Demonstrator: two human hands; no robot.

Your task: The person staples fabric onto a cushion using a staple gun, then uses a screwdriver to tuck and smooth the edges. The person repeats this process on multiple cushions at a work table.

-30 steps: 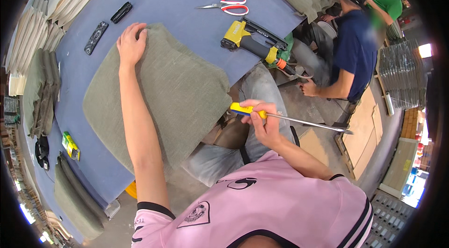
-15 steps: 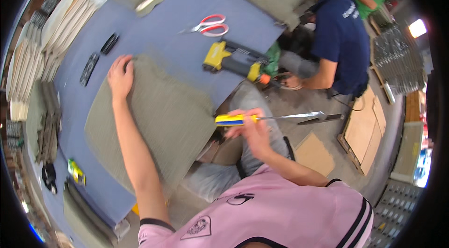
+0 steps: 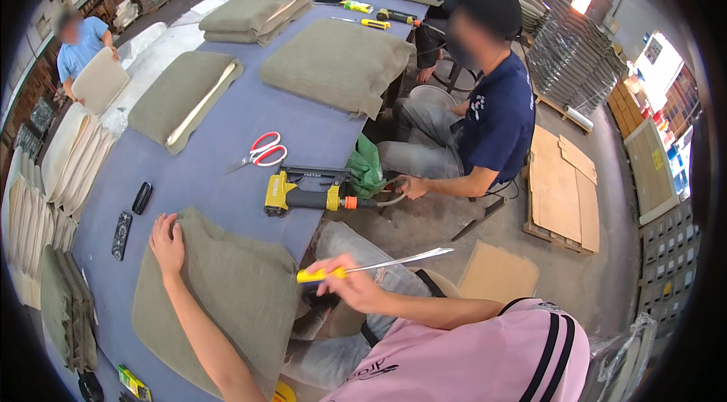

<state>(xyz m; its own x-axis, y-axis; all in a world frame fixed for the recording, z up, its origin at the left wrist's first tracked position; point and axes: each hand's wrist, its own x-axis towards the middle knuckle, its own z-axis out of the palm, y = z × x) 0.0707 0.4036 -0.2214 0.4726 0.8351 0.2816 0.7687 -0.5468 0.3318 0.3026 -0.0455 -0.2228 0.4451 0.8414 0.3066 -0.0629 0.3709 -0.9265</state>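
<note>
Cushion (image 3: 219, 288), olive green and flat, lies at the near edge of the blue table (image 3: 227, 137), just below the stapler (image 3: 307, 196). The left hand (image 3: 168, 244) rests open, palm down, on the cushion's far left corner. The right hand (image 3: 354, 285) is off the table edge, to the right of the cushion, closed around the yellow handle of a screwdriver (image 3: 371, 266) whose metal shaft points right, over the person's lap. The yellow-and-black stapler lies on its side on the table, its hose end toward a seated co-worker (image 3: 485, 122). Red-handled scissors (image 3: 261, 152) lie just beyond the stapler. Left of the cushion, two dark flat objects (image 3: 130, 214) lie on the table. Further olive cushions (image 3: 337, 61) sit beyond the scissors. No container shows anything inside it.
</note>
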